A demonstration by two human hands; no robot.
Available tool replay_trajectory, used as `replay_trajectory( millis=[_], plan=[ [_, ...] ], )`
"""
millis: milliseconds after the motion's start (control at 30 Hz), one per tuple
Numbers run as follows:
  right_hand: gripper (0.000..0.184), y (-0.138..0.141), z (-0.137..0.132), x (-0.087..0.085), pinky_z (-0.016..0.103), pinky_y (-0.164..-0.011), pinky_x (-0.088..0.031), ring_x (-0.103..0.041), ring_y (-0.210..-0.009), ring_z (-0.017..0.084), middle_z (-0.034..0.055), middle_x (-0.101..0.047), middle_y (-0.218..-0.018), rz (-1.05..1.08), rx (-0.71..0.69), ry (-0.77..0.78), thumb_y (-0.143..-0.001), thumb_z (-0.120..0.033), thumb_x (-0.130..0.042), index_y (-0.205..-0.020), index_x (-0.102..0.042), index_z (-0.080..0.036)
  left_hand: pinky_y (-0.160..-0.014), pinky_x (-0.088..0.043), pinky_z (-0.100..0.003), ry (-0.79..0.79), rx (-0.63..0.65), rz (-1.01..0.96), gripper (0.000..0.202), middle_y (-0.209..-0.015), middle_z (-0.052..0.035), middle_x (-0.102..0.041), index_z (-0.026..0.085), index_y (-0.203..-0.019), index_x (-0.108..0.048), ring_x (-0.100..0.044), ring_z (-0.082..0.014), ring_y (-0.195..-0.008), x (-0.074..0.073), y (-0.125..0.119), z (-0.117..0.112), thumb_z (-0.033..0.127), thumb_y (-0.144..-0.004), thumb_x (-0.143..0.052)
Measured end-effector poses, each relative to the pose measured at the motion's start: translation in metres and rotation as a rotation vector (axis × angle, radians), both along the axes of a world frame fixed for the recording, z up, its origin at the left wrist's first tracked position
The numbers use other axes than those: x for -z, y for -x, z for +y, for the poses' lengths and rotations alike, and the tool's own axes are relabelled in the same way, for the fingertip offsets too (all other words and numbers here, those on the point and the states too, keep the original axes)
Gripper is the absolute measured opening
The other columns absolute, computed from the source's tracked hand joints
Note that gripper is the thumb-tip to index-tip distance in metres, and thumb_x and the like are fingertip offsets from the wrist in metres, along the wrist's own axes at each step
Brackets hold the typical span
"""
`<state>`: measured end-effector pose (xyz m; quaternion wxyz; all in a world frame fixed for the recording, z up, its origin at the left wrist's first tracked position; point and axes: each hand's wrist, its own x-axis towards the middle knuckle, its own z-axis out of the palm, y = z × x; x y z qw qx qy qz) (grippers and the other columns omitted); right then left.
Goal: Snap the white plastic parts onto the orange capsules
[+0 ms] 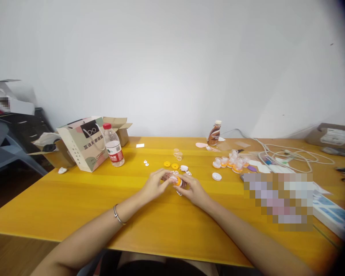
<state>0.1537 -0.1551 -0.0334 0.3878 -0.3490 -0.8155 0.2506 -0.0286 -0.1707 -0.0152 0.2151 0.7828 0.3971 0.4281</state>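
Between both hands is a small round piece, orange and white with a clear part [177, 181]. My left hand [158, 184] closes its fingers on the clear end, at the left. My right hand [193, 188] grips the orange and white end from the other side. Just beyond the fingers lie two yellow discs [175, 166], a white round part [184, 168] and white openwork pieces [188, 173]. Clear rings [178, 155] sit farther back. To the right rest a white disc [216, 176] and a cluster of similar orange and clear pieces [234, 161].
A water bottle [114, 147], a paper bag [84, 145] and a cardboard box [119, 130] stand at left. A brown drink bottle [214, 133] is at the back. White cables [287, 151] tangle at right, near a blurred-out patch. Tiny white parts [146, 163] lie left of centre.
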Motion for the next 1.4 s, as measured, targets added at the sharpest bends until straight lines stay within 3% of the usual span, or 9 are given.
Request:
replay_trajectory(
  millis=[233, 433, 533, 600, 733, 867, 1167, 1300, 1400],
  plan=[
    [0.024, -0.003, -0.001, -0.006, 0.024, -0.052, -0.037, -0.044, -0.055, 0.012, -0.0008, -0.050, -0.064, -0.059, -0.073, 0.092, -0.075, -0.037, -0.054, -0.091, -0.061, -0.021, -0.080, -0.043, -0.028, -0.079, 0.112, 0.078, 0.025, -0.091, -0.0069, -0.058, 0.017, -0.104, -0.054, -0.054, -0.0152, -0.085, -0.002, 0.002, -0.001, 0.026, -0.081, -0.048],
    [0.029, 0.005, -0.008, 0.000, 0.027, -0.058, -0.039, -0.045, -0.060, 0.014, 0.0012, -0.050, -0.069, -0.012, -0.027, -0.010, -0.076, -0.037, -0.053, -0.100, -0.058, -0.022, -0.053, -0.037, -0.020, 0.031, -0.119, 0.204, 0.034, -0.061, -0.0005, -0.057, 0.014, -0.073, -0.059, -0.049, -0.0100, -0.054, -0.005, 0.001, 0.001, 0.044, -0.081, -0.044],
    [0.027, 0.010, -0.010, 0.000, 0.026, -0.055, -0.037, -0.043, -0.057, 0.014, 0.0001, -0.048, -0.065, -0.027, -0.038, 0.042, -0.075, -0.039, -0.054, -0.095, -0.059, -0.022, -0.052, -0.034, -0.021, 0.090, -0.210, 0.341, 0.044, -0.048, 0.0019, -0.050, 0.014, -0.060, -0.056, -0.045, -0.0096, -0.048, -0.009, 0.004, 0.002, 0.049, -0.081, -0.040],
    [0.026, 0.012, -0.009, -0.002, 0.024, -0.052, -0.035, -0.041, -0.054, 0.012, -0.0013, -0.047, -0.062, -0.017, -0.069, 0.145, -0.073, -0.041, -0.055, -0.088, -0.061, -0.021, -0.057, -0.037, -0.022, 0.104, -0.156, 0.337, 0.040, -0.055, 0.0009, -0.055, 0.015, -0.071, -0.059, -0.050, -0.0110, -0.054, -0.012, 0.006, 0.002, 0.046, -0.084, -0.037],
    [0.028, 0.009, -0.003, -0.007, 0.022, -0.050, -0.033, -0.039, -0.053, 0.010, -0.0028, -0.047, -0.061, 0.072, -0.144, 0.376, -0.074, -0.041, -0.054, -0.090, -0.061, -0.019, -0.076, -0.042, -0.024, 0.077, 0.161, 0.180, 0.037, -0.105, -0.0067, -0.057, 0.021, -0.118, -0.044, -0.054, -0.0145, -0.091, -0.018, 0.013, 0.003, 0.036, -0.084, -0.043],
    [0.032, 0.006, -0.002, -0.008, 0.020, -0.049, -0.031, -0.038, -0.052, 0.009, -0.0028, -0.048, -0.061, 0.057, -0.138, 0.399, -0.074, -0.039, -0.054, -0.094, -0.061, -0.016, -0.083, -0.042, -0.026, 0.033, 0.322, 0.170, 0.033, -0.106, -0.0086, -0.056, 0.018, -0.113, -0.050, -0.054, -0.0146, -0.093, -0.020, 0.019, 0.007, 0.027, -0.081, -0.049],
    [0.032, 0.005, -0.007, -0.002, 0.023, -0.056, -0.038, -0.043, -0.059, 0.012, 0.0007, -0.050, -0.066, -0.074, -0.006, 0.020, -0.075, -0.037, -0.054, -0.100, -0.060, -0.019, -0.051, -0.037, -0.018, 0.101, 0.039, 0.290, 0.032, -0.060, 0.0003, -0.058, 0.012, -0.080, -0.060, -0.048, -0.0077, -0.050, -0.011, 0.007, 0.001, 0.039, -0.082, -0.043],
    [0.031, 0.003, -0.007, -0.005, 0.023, -0.056, -0.036, -0.041, -0.059, 0.011, -0.0001, -0.051, -0.068, -0.057, -0.047, 0.094, -0.075, -0.038, -0.055, -0.099, -0.060, -0.019, -0.051, -0.035, -0.017, 0.081, 0.029, 0.266, 0.033, -0.063, 0.0010, -0.057, 0.013, -0.083, -0.059, -0.046, -0.0072, -0.053, -0.014, 0.004, -0.004, 0.040, -0.083, -0.041],
    [0.028, 0.003, -0.007, -0.012, 0.021, -0.054, -0.033, -0.037, -0.057, 0.009, -0.0020, -0.048, -0.065, 0.009, -0.158, 0.305, -0.074, -0.040, -0.055, -0.090, -0.061, -0.018, -0.053, -0.035, -0.018, 0.090, 0.065, 0.271, 0.033, -0.065, 0.0007, -0.057, 0.013, -0.084, -0.059, -0.046, -0.0076, -0.055, -0.020, 0.005, -0.005, 0.040, -0.084, -0.041]
  ],
)
